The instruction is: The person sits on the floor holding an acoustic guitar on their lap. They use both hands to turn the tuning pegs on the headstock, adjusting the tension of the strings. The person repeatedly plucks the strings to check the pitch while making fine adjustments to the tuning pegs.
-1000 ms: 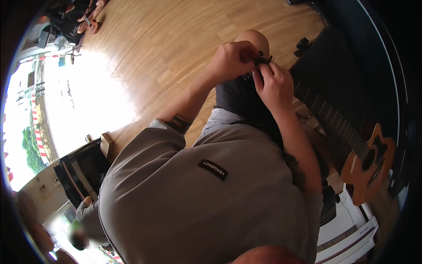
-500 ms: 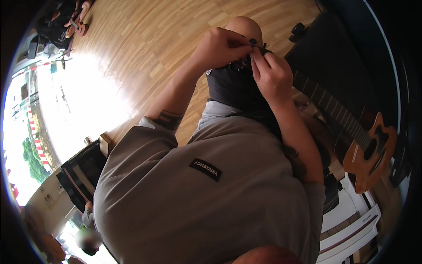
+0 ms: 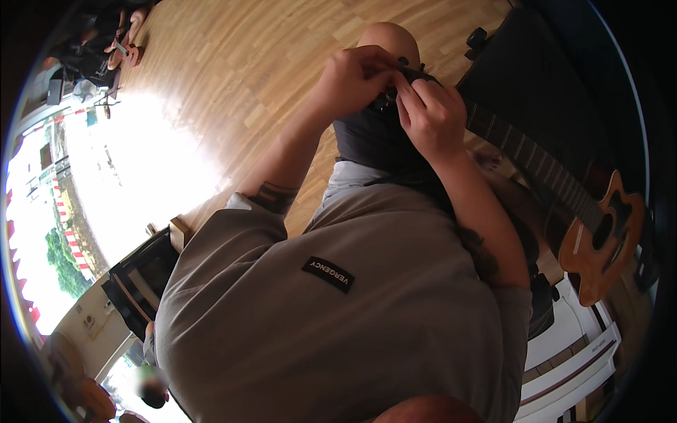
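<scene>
My left hand (image 3: pixel 352 81) has its fingers pinched on a small dark piece at the guitar's headstock (image 3: pixel 405 70), above my bare knee (image 3: pixel 388 39). My right hand (image 3: pixel 434 123) is closed beside it, thumb and fingertips meeting the same piece; its detail is mostly hidden by fingers. From there the fretted neck (image 3: pixel 525 151) slopes to the light-wood guitar body (image 3: pixel 596 261) at the right. Dark cloth (image 3: pixel 367 141) lies on my thigh beneath the hands.
A wooden floor (image 3: pixel 247 63) spreads ahead. A seated person with a small guitar (image 3: pixel 130 53) is at upper left. A black case or stand (image 3: pixel 134 275) and another person are at lower left. A black padded item (image 3: pixel 536 84) and white keyboard-like furniture (image 3: pixel 571 352) are at right.
Both hands have shifted up and slightly left in the picture, still pinched at the headstock. The guitar body sits somewhat higher and farther right in view.
</scene>
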Demonstrator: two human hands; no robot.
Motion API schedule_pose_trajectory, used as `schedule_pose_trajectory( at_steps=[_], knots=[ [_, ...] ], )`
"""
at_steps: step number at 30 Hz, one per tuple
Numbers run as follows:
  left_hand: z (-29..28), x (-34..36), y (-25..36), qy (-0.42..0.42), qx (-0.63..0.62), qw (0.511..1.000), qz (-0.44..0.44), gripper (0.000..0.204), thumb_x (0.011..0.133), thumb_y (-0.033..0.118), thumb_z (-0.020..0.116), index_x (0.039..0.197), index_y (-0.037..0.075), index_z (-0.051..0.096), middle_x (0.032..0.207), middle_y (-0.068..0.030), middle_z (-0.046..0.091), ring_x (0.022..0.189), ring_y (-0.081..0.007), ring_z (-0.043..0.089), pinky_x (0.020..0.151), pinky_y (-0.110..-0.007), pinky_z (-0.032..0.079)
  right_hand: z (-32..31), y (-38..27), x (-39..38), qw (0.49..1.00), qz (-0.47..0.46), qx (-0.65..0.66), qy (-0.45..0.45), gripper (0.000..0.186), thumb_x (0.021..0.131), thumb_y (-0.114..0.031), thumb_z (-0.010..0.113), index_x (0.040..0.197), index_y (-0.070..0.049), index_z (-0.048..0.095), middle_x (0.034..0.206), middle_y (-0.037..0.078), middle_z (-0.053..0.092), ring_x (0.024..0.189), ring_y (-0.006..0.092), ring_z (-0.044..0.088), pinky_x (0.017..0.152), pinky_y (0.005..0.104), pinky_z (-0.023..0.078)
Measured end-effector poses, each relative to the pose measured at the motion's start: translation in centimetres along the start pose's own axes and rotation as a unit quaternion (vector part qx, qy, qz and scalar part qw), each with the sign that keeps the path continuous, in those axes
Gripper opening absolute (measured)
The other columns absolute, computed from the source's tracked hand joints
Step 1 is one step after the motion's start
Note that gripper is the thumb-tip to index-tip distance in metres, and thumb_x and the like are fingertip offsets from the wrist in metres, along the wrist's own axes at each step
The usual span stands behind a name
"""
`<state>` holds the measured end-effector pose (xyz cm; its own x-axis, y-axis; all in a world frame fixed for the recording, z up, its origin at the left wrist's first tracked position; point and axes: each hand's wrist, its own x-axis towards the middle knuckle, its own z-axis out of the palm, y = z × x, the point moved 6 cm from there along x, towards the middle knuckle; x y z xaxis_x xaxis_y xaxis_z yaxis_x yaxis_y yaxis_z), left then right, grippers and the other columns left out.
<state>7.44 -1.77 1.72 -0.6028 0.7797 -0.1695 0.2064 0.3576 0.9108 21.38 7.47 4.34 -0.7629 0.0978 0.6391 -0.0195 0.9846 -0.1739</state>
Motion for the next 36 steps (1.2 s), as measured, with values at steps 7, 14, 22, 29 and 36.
schedule_pose_trajectory(
  at_steps=[7,14,22,29,36],
  knots=[
    [-0.4,-0.3,0.5,0.049,-0.051,0.997,-0.002,0.022,0.094,0.004,0.075,0.115,0.000,0.077,0.101,-0.0105,0.083,0.091,-0.0156,0.079,0.080,-0.031,0.063,-0.3,-0.3,0.3,0.999,-0.037,-0.017,0.013,0.019,0.093,-0.016,0.074,0.110,-0.017,0.082,0.078,-0.006,0.052,0.071,0.0131,0.057,0.062,0.0326,0.042],
    [-1.0,-0.9,1.3,0.100,0.020,0.995,-0.022,0.025,0.093,0.005,0.080,0.117,-0.001,0.078,0.106,-0.0113,0.082,0.099,-0.0172,0.080,0.086,-0.030,0.064,0.3,-0.3,0.2,0.999,-0.035,-0.035,-0.004,0.023,0.090,-0.018,0.073,0.111,-0.018,0.083,0.078,-0.006,0.052,0.073,0.0128,0.057,0.062,0.0326,0.041],
    [-0.6,0.2,1.2,0.106,0.119,0.984,0.084,0.023,0.089,0.007,0.081,0.112,0.007,0.082,0.098,-0.0070,0.083,0.092,-0.0183,0.080,0.083,-0.033,0.063,1.2,-0.2,-0.2,0.998,-0.027,-0.048,-0.025,0.030,0.087,-0.018,0.069,0.116,-0.018,0.080,0.080,-0.006,0.054,0.077,0.0138,0.059,0.063,0.0338,0.044],
    [-0.2,0.9,1.0,0.147,0.204,0.946,0.206,0.021,0.085,0.009,0.080,0.103,0.018,0.086,0.090,-0.0045,0.081,0.088,-0.0284,0.073,0.084,-0.041,0.059,1.4,-0.1,0.1,0.998,-0.021,-0.054,-0.028,0.027,0.087,-0.018,0.069,0.112,-0.017,0.079,0.081,-0.006,0.055,0.077,0.0130,0.060,0.061,0.0329,0.045],
    [0.1,0.7,0.4,0.147,0.213,0.938,0.229,0.025,0.084,0.008,0.078,0.102,0.023,0.086,0.091,-0.0021,0.081,0.094,-0.0271,0.072,0.085,-0.044,0.056,1.6,-0.1,-0.2,0.998,-0.019,-0.049,-0.030,0.026,0.087,-0.019,0.070,0.111,-0.016,0.079,0.081,-0.006,0.055,0.077,0.0131,0.060,0.062,0.0330,0.045]
  ],
)
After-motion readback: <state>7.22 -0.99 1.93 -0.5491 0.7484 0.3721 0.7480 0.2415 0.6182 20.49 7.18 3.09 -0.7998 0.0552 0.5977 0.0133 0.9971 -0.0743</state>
